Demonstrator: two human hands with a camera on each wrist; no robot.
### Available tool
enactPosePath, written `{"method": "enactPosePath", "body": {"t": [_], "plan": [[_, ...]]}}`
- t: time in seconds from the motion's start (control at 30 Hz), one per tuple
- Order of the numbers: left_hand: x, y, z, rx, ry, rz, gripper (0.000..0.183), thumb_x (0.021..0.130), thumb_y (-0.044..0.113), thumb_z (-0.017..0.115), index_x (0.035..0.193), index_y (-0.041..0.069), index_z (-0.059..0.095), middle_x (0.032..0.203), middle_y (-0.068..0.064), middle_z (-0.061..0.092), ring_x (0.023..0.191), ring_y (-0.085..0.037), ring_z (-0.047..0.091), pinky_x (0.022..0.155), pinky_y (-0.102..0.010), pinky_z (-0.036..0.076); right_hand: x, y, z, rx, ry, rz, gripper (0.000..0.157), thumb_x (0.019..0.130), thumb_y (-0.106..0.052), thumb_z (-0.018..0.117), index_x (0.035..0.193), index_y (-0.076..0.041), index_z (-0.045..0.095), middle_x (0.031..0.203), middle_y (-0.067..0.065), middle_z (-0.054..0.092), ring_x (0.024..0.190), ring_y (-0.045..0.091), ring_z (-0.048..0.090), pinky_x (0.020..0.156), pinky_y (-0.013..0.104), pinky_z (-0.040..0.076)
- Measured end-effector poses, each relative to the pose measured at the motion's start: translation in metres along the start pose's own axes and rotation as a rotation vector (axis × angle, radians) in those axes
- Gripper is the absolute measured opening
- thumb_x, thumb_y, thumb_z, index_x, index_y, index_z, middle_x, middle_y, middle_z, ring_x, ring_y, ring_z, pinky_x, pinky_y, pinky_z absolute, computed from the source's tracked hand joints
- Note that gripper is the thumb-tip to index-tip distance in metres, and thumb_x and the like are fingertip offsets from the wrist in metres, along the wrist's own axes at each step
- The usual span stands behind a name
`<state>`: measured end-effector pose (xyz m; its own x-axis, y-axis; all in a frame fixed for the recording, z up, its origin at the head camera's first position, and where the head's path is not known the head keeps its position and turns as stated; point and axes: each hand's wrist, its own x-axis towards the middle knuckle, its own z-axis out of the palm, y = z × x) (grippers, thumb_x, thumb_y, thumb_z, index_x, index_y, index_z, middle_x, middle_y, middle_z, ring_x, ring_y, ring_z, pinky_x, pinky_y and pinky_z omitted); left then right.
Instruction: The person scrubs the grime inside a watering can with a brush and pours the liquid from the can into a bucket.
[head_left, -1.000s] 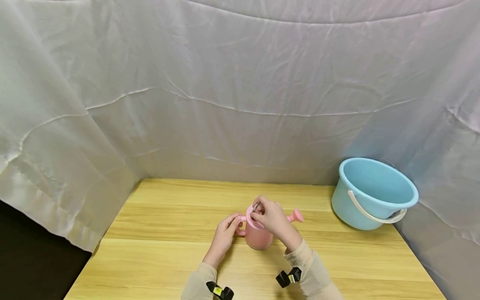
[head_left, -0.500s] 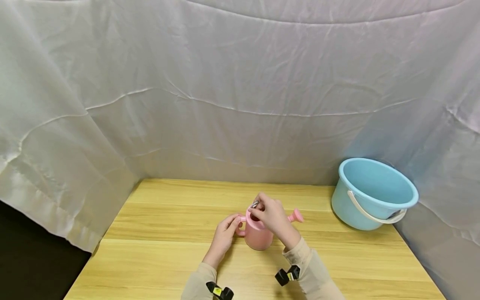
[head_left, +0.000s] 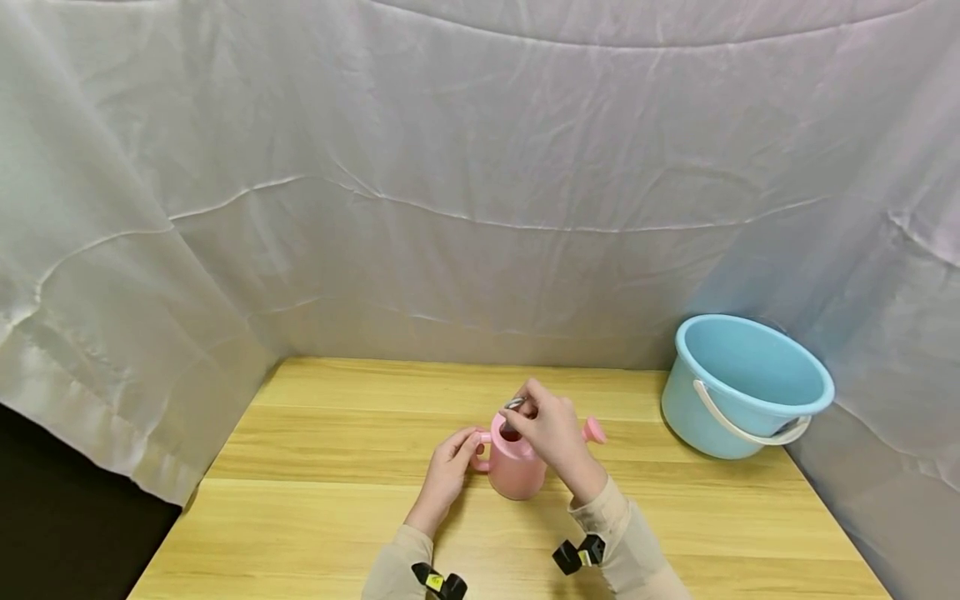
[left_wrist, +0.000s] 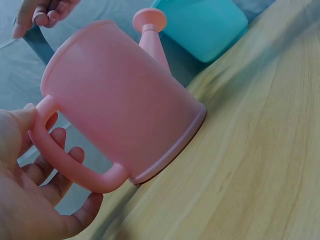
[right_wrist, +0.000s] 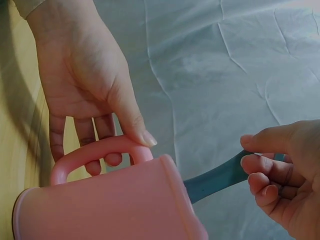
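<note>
Grey satiny curtain closes off the back and both sides of a pale wood-grain table, whose far edge runs straight across the middle of the frame. A black area fills the lower left corner, outside the table's slanting left edge. Well to the right of that edge, just below the frame's middle, the left hand pinches the upper bend of a loop handle between thumb and forefinger, the other fingers loosely bent around the loop. The handle belongs to a pink watering can, upright on the wood, with wood surface between it and every table edge. A blue-grey strip slants out of the can's top opening, its lower end hidden inside. Above the rim, the right hand pinches the strip's upper end between thumb and forefinger. The spout's flared head shows just beyond. Well apart, a light-blue bucket stands by the far right corner, near the curtain.
</note>
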<state>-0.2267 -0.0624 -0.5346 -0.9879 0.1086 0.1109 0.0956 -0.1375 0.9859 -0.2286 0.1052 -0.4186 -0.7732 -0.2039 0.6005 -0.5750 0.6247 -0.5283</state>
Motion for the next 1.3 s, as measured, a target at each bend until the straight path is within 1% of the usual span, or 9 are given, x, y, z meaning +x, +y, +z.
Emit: {"method": "enactPosePath", "body": {"t": [0.13, 0.3, 0.53, 0.7, 0.83, 0.93, 1.1, 1.3], "plan": [[0.0, 0.0, 0.0, -0.026, -0.006, -0.008, 0.035, 0.101, 0.025, 0.053, 0.118, -0.004, 0.063, 0.104, -0.03, 0.056, 0.092, -0.018, 0.056, 0.088, -0.057, 0.058, 0.0, -0.002, -0.001, -0.007, 0.015, -0.017, 0.023, 0.075, -0.005, 0.082, 0.08, -0.009, 0.059, 0.058, -0.003, 0.062, 0.049, 0.001, 0.054, 0.044, 0.01, 0.046], [0.001, -0.001, 0.0, -0.029, -0.003, -0.02, 0.035, 0.101, 0.025, 0.053, 0.117, -0.004, 0.064, 0.104, -0.029, 0.056, 0.091, -0.019, 0.055, 0.088, -0.056, 0.059, -0.001, -0.002, 0.0, -0.009, 0.02, -0.018, 0.024, 0.075, -0.004, 0.082, 0.081, -0.008, 0.059, 0.058, -0.003, 0.06, 0.048, -0.002, 0.048, 0.042, 0.01, 0.044], [0.002, -0.002, 0.0, -0.036, -0.005, -0.019, 0.035, 0.1, 0.026, 0.054, 0.117, -0.004, 0.064, 0.104, -0.03, 0.055, 0.089, -0.019, 0.056, 0.086, -0.054, 0.06, -0.002, 0.003, 0.002, -0.019, 0.021, -0.019, 0.024, 0.076, -0.004, 0.081, 0.08, -0.007, 0.058, 0.058, -0.002, 0.06, 0.048, 0.0, 0.05, 0.042, 0.009, 0.045], [0.002, -0.002, 0.0, -0.04, -0.009, -0.019, 0.036, 0.1, 0.026, 0.054, 0.118, -0.003, 0.063, 0.105, -0.031, 0.055, 0.09, -0.021, 0.056, 0.085, -0.051, 0.061, -0.004, 0.009, 0.007, -0.039, 0.034, -0.017, 0.026, 0.074, -0.004, 0.083, 0.078, -0.007, 0.057, 0.056, -0.004, 0.055, 0.048, -0.002, 0.046, 0.041, 0.008, 0.043], [0.001, 0.0, 0.0, -0.035, -0.013, -0.019, 0.036, 0.101, 0.026, 0.054, 0.119, -0.004, 0.063, 0.106, -0.031, 0.055, 0.092, -0.02, 0.056, 0.087, -0.054, 0.059, -0.006, 0.012, 0.009, -0.059, 0.035, -0.008, 0.028, 0.073, -0.005, 0.084, 0.077, -0.008, 0.056, 0.054, -0.005, 0.051, 0.047, -0.004, 0.04, 0.04, 0.007, 0.038], [0.0, 0.0, 0.0, -0.029, -0.014, -0.024, 0.036, 0.101, 0.026, 0.053, 0.119, -0.003, 0.063, 0.107, -0.031, 0.056, 0.094, -0.02, 0.056, 0.088, -0.056, 0.058, -0.006, 0.014, 0.011, -0.072, 0.016, 0.013, 0.028, 0.074, -0.007, 0.083, 0.076, -0.008, 0.056, 0.053, -0.005, 0.05, 0.047, -0.004, 0.038, 0.039, 0.008, 0.035], [0.0, 0.001, 0.0, -0.024, -0.014, -0.017, 0.037, 0.101, 0.026, 0.053, 0.12, -0.004, 0.062, 0.107, -0.031, 0.056, 0.094, -0.02, 0.056, 0.088, -0.057, 0.058, -0.006, 0.014, 0.012, -0.102, -0.046, 0.065, 0.029, 0.076, -0.011, 0.083, 0.075, -0.009, 0.054, 0.054, -0.005, 0.05, 0.048, 0.0, 0.038, 0.039, 0.01, 0.033], [0.001, -0.001, 0.0, 0.023, 0.014, -0.011, 0.036, 0.1, 0.028, 0.054, 0.119, -0.002, 0.064, 0.105, -0.028, 0.059, 0.094, -0.016, 0.055, 0.088, -0.053, 0.06, -0.005, 0.015, 0.012, -0.129, -0.121, 0.117, 0.03, 0.078, -0.015, 0.081, 0.074, -0.01, 0.053, 0.057, -0.003, 0.049, 0.05, 0.005, 0.038, 0.041, 0.013, 0.033]]}}
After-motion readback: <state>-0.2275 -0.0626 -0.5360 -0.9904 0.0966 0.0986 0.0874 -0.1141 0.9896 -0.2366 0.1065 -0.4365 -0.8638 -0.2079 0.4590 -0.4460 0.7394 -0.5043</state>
